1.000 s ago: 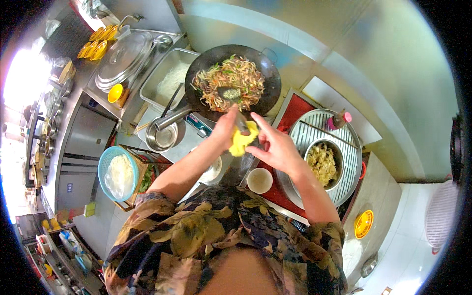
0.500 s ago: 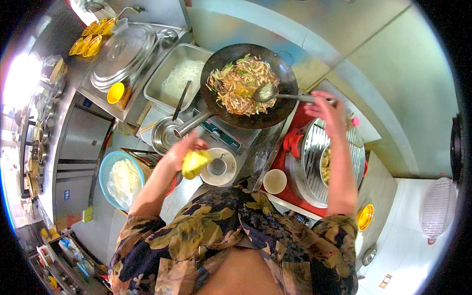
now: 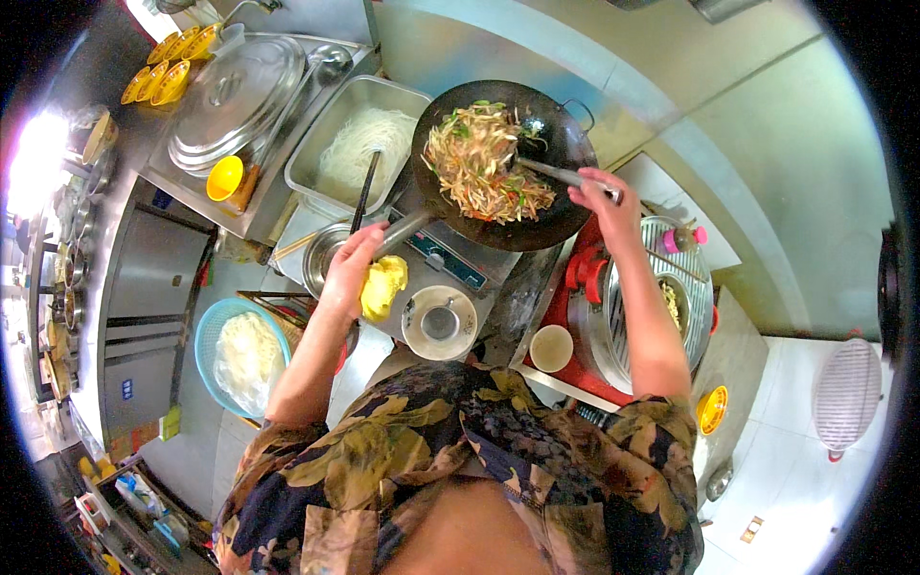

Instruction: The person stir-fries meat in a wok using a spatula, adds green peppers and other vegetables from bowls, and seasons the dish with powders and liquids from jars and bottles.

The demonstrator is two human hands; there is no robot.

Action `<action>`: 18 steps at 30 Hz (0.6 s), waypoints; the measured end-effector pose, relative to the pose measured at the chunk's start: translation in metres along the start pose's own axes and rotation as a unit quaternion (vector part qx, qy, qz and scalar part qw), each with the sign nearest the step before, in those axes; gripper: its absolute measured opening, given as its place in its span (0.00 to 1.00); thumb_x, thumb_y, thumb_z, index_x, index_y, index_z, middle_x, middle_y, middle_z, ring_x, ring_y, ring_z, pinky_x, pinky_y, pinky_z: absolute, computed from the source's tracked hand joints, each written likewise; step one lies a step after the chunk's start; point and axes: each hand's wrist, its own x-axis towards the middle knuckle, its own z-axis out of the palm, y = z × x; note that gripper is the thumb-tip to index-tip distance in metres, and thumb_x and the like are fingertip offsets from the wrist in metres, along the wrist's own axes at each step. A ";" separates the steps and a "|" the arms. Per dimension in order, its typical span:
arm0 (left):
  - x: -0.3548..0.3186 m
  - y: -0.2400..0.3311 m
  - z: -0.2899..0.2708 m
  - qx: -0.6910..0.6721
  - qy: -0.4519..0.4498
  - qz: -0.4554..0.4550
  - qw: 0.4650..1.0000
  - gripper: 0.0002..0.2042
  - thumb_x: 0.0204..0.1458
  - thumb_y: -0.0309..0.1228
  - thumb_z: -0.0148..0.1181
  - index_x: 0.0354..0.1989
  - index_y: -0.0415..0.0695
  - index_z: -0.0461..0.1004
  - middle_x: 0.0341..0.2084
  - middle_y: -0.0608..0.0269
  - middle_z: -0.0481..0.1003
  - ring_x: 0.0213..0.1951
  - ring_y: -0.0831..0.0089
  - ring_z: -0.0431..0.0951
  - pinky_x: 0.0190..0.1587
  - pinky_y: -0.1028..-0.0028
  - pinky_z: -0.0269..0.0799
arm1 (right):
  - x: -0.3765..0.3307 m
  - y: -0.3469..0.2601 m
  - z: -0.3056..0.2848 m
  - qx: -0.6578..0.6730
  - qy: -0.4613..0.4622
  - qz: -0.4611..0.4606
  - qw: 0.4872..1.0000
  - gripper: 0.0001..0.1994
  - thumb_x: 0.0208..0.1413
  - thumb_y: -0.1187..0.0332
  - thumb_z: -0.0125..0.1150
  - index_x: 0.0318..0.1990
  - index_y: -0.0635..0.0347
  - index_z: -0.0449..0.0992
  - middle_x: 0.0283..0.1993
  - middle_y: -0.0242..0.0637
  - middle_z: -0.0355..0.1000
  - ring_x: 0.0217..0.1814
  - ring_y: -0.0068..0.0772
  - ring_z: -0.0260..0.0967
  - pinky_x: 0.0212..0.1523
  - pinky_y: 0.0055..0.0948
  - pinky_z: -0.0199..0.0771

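Observation:
A dark wok (image 3: 565, 158) sits on the cooker, holding a heap of shredded stir-fry (image 3: 479, 163). My left hand (image 3: 353, 268) is closed around the end of the wok's handle (image 3: 410, 227). A crumpled yellow cloth (image 3: 384, 287) hangs from that same hand. My right hand (image 3: 609, 201) grips the handle of a metal ladle (image 3: 556, 172). The ladle reaches into the wok from the right, and its bowl is hard to make out among the food and motion blur.
White noodles fill a steel tray (image 3: 305, 168) left of the wok, with chopsticks across it. A pale bowl (image 3: 414, 335) stands nearer me. To the right are a cup (image 3: 551, 348) and a large slatted steel pot (image 3: 599, 340). A blue basket (image 3: 203, 340) is at the left.
My left hand has moved up onto the wok handle, carrying the cloth. The ladle has been drawn a little out of the food, and the heap has shifted left in the wok.

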 end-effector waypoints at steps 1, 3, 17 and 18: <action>0.000 0.000 0.002 0.021 -0.002 -0.003 1.000 0.18 0.60 0.37 0.57 0.55 0.43 0.72 0.37 0.63 0.76 0.31 0.75 0.78 0.32 0.73 0.76 | -0.016 -0.021 0.005 -0.080 -0.038 -0.031 0.996 0.11 0.55 0.71 0.63 0.44 0.65 0.77 0.44 0.43 0.77 0.39 0.37 0.78 0.44 0.31 0.79; -0.004 0.002 0.004 0.066 0.001 -0.007 0.998 0.16 0.59 0.33 0.58 0.54 0.40 0.72 0.32 0.65 0.76 0.30 0.77 0.77 0.32 0.74 0.75 | -0.050 -0.062 0.017 -0.302 -0.113 -0.219 0.921 0.10 0.54 0.71 0.62 0.44 0.60 0.78 0.46 0.45 0.77 0.43 0.39 0.78 0.48 0.34 0.77; -0.015 -0.020 0.012 0.120 0.021 0.029 0.992 0.19 0.59 0.30 0.58 0.56 0.35 0.70 0.37 0.66 0.75 0.35 0.83 0.72 0.37 0.81 0.69 | -0.091 -0.112 0.028 -0.421 -0.279 -0.269 0.820 0.12 0.51 0.75 0.62 0.44 0.61 0.77 0.50 0.49 0.75 0.50 0.50 0.74 0.51 0.39 0.75; -0.015 -0.023 0.014 0.120 0.023 0.034 0.992 0.19 0.59 0.30 0.58 0.57 0.35 0.70 0.37 0.66 0.75 0.35 0.83 0.72 0.37 0.81 0.68 | -0.096 -0.107 0.031 -0.408 -0.303 -0.248 0.825 0.12 0.50 0.75 0.62 0.45 0.60 0.77 0.49 0.49 0.75 0.51 0.50 0.74 0.51 0.39 0.75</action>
